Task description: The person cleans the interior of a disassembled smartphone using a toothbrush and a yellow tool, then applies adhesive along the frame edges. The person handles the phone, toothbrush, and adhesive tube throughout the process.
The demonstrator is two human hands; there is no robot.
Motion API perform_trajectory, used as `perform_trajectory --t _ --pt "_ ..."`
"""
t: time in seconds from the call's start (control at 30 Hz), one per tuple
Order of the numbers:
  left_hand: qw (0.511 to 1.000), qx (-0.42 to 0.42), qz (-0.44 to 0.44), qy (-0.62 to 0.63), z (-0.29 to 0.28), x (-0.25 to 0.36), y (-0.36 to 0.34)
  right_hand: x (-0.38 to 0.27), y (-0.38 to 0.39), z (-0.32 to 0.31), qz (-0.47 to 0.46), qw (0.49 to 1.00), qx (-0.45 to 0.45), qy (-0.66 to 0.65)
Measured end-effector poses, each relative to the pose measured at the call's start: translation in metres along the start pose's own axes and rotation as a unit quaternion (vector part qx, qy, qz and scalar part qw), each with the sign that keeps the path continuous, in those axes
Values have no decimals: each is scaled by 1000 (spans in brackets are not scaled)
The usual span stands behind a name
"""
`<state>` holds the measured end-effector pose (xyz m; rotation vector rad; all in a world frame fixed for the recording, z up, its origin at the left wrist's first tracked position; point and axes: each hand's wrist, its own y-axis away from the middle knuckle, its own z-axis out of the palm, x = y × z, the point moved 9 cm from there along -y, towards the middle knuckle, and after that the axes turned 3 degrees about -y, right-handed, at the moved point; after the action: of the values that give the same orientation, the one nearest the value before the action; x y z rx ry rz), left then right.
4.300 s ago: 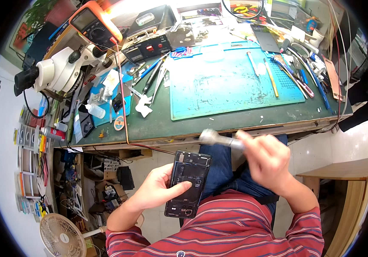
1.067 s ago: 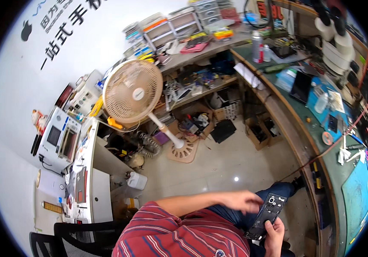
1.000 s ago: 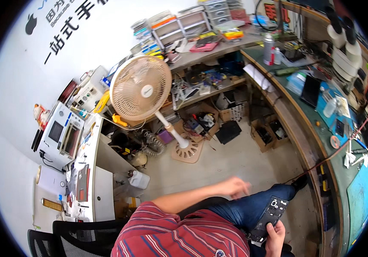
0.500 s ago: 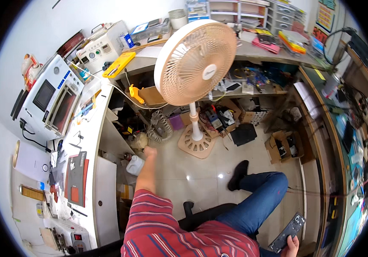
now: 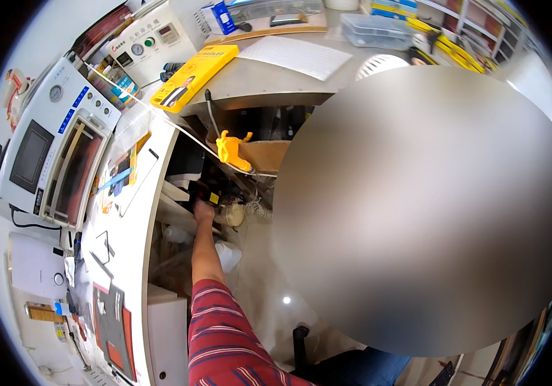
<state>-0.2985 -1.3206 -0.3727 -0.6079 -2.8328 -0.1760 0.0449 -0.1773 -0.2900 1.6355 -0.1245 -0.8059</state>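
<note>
left hand (image 5: 203, 211), yellow-labelled dark device (image 5: 213, 197) just beyond, pale tank (image 5: 232, 215) alongside

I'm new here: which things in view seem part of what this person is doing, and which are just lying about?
Apparently part of it:
left hand, low beside the white bench
yellow-patched dark thing, near it
cream rounded thing, close by

Apparently just lying about:
yellow box
clear plastic box
white jug

The right hand isn't visible.

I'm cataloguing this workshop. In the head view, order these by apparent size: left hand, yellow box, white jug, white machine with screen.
White machine with screen
Yellow box
White jug
Left hand, as far as visible
</note>
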Motion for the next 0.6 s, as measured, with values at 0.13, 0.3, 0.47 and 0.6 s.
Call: perform_trajectory --t 0.13,0.3,0.47,0.6 --pt "995 1 92 36 38 32 -34 -16 13 39 12 1000 1 12" --pt "998 13 -40 55 58 -70 -119 -73 -34 75 2 992 27 123" --pt "986 66 22 152 94 -46 -129 -84 -10 79 -18 985 80 153" --pt "993 57 21 100 107 -45 -126 -87 -7 79 -19 981 91 173"
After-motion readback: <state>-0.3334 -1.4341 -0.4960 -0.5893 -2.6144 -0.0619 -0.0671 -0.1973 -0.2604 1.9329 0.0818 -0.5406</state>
